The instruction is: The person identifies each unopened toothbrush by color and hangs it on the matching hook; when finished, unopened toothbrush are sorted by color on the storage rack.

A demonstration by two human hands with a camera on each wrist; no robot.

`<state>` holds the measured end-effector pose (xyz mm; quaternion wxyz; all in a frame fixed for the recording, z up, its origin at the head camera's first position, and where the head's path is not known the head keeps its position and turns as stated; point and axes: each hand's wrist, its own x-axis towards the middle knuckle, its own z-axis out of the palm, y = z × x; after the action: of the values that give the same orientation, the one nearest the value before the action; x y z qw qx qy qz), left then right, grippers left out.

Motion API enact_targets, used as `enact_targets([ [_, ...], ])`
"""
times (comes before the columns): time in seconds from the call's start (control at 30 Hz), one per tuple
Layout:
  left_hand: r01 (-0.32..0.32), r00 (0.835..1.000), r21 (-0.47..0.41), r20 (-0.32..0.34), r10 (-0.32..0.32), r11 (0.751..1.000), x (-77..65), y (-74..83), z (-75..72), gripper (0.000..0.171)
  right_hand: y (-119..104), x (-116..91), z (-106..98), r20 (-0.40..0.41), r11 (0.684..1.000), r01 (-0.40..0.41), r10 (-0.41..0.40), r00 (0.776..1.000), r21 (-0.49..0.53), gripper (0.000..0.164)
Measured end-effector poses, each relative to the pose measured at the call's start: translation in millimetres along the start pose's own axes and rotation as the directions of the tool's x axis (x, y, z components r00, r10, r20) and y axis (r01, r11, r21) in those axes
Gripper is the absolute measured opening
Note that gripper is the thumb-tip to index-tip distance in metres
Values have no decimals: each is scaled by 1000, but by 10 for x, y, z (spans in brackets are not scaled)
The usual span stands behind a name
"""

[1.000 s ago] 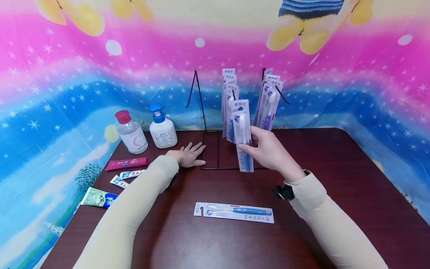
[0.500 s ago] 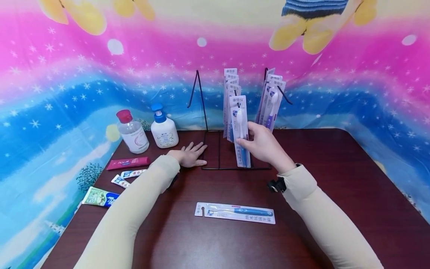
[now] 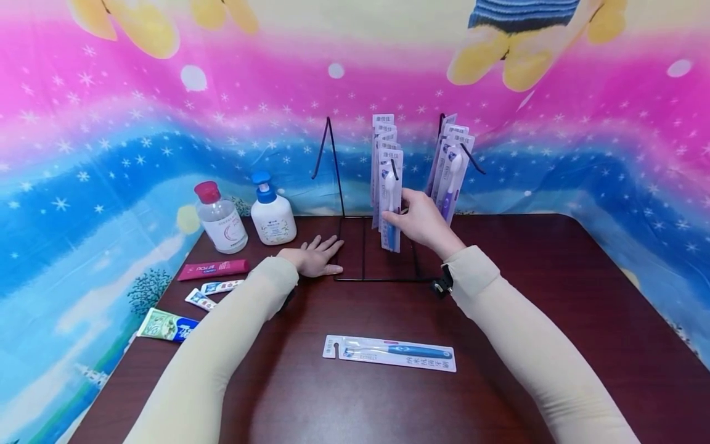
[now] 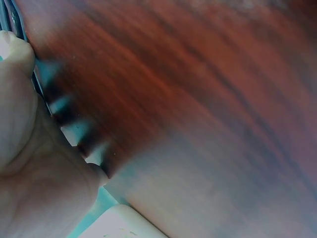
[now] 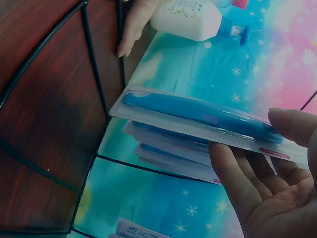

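My right hand pinches a packaged toothbrush with a blue handle between thumb and fingers. The hook's tip shows in front of that pack's card, and several more packs hang close behind it on the middle hook of the black wire rack. In the right wrist view, the thumb lies on the blister of the toothbrush pack and the fingers are beneath. My left hand rests flat on the table with fingers spread, its fingertips right at the rack's left base wire. Another packaged toothbrush lies flat on the table in front.
Purple-handled toothbrush packs hang on the right hook; the left hook is bare. At the left stand a red-capped bottle and a white pump bottle. Nearer lie a pink tube, two small tubes and a green-blue tube.
My right hand has moved the toothbrush pack back and up along the middle hook, against the packs behind. The left hand has stayed in place.
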<state>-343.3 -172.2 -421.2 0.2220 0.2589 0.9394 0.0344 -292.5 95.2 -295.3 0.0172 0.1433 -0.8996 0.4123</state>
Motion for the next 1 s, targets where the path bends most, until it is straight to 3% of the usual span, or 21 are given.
enact_targets([
  [0.23,-12,1000,50,-9,12,999,-89,99,-57,74,52,23,22,24,999,-47,47,999,1,49],
  [0.43,-12,1000,28,-2,12,1000,-113,119,-77,75,90,9,17,53,999,-44,44,998,3,52],
  [0.6,-33,999,-25,-16,33,999,-26,23,7,80,133,-12,18,64,998,-44,46,997,-40,46],
  [0.73,-19,1000,-13,-2,19,1000,-86,80,-32,78,213,-35,13,88,996,-59,64,994,-67,46],
  [0.9,-8,1000,4,12,8,1000,-126,108,-67,76,323,-160,8,126,989,-75,91,988,-125,49],
  [1.0,-22,1000,-10,-4,22,1000,-64,28,-38,80,334,-346,74,176,974,-41,82,981,-223,46],
])
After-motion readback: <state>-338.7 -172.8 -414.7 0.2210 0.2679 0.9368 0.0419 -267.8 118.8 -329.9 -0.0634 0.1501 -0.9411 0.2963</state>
